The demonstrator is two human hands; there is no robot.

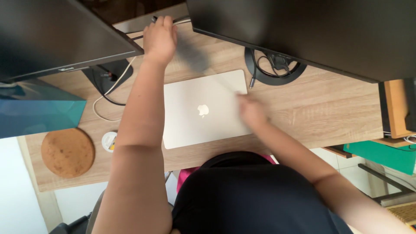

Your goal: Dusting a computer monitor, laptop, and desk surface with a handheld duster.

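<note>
A closed pale silver laptop lies flat on the light wooden desk. My left hand reaches to the desk's far edge between two monitors, its fingers curled around a dark cable. My right hand, motion-blurred, rests on the laptop's right edge. Whether its fingers grip the laptop is not clear.
Two dark monitors, one at the left and one at the right, overhang the desk. A round stand base with cables sits right of the laptop. A white cable, a cork coaster, a small round white object and a blue box lie left.
</note>
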